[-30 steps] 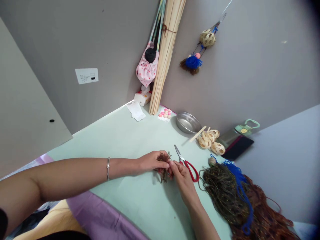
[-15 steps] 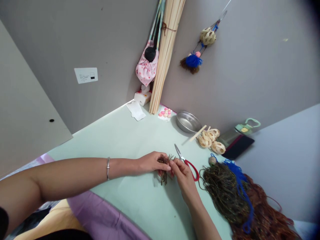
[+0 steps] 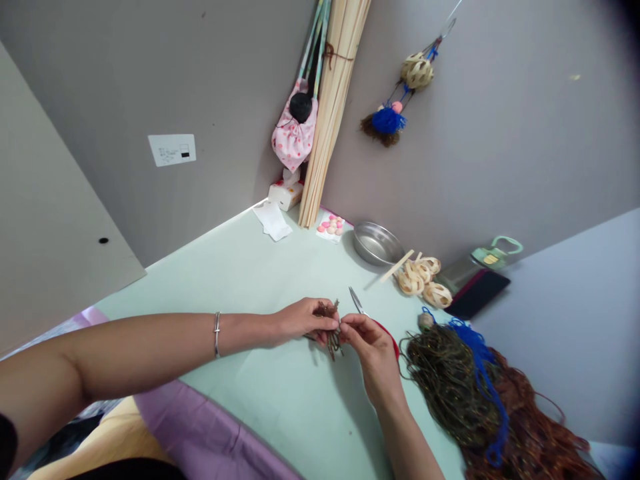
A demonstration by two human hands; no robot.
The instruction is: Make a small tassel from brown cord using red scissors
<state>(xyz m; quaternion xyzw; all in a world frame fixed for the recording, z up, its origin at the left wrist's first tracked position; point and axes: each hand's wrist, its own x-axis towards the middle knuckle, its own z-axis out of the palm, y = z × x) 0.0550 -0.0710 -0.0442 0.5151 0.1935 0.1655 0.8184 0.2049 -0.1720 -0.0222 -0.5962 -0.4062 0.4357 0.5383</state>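
A small bunch of brown yarn (image 3: 333, 344) is pinched between the thumb and fingers of my left hand (image 3: 310, 319), its loose ends hanging below. Close against it, my right hand (image 3: 369, 341) has thumb and index finger pressed together at the bunch's right side; what lies between those fingertips is too small to tell. Red-handled scissors (image 3: 357, 301) lie on the table behind my right hand, which covers part of the handles. To the right are piles of dark green yarn (image 3: 450, 380), blue yarn (image 3: 470, 339) and reddish-brown yarn (image 3: 530, 427).
On the pale green table (image 3: 215, 267) stand a metal bowl (image 3: 377, 244), rolled wooden strips (image 3: 413, 278), pink beads (image 3: 331, 225), a tissue box (image 3: 285, 195) and a dark phone (image 3: 479, 293) beside a bottle (image 3: 457, 272). A tasselled ornament (image 3: 417, 71) hangs on the wall.
The yarn bunch has turned in my left hand, and its lower ends now spread to the right. My right hand has shifted slightly and covers more of the scissors' handles.
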